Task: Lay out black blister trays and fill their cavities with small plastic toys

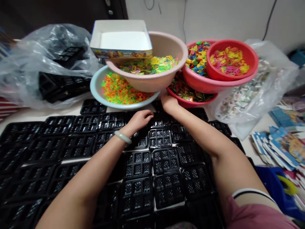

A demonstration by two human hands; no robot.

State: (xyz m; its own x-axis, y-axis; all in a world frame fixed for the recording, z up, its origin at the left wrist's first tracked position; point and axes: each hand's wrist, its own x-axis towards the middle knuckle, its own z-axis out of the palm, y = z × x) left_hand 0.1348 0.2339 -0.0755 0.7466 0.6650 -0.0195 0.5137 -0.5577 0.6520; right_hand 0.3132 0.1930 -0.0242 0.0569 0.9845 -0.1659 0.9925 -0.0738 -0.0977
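Observation:
My left hand (141, 119), with a pale bangle (123, 137) at its wrist, hovers over the back rows of black plastic trays (160, 138). Its fingers are curled together, and whatever they may hold is hidden. My right hand (169, 103) reaches farther back, beside the left rim of a low red bowl (188, 103) of shiny small packets and under the edge of a pale pink basin (152, 82). The fingers of that hand are out of sight. Close to both hands stands a light blue basin (95, 93) heaped with orange and green plastic pieces.
An open cardboard box (121, 38) rests on the pale pink basin. A pink basin (202, 83) bears a red bowl (232, 75) of colourful pieces. Clear bags stand at both sides, the left one (30, 60) holding black trays. Printed cards (283, 146) lie at right.

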